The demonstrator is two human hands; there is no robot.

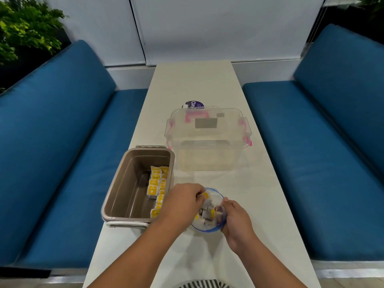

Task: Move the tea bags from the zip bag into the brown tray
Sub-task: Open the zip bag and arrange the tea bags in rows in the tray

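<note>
A clear zip bag (216, 225) with a blue rim stands open on the white table, with several yellow-tagged tea bags (207, 217) inside. My right hand (236, 223) grips the bag's right edge. At the bag's mouth my left hand (182, 201) pinches one tea bag (205, 196) with a yellow tag. The brown tray (122, 188) sits just left of my hands. Several yellow tea bags (156, 186) lie along its right inner wall.
A clear lidded box (207, 140) with pink latches stands behind the zip bag, and a purple-labelled round item (194, 104) lies beyond it. Blue benches (52, 152) flank the narrow table (195, 84) on both sides.
</note>
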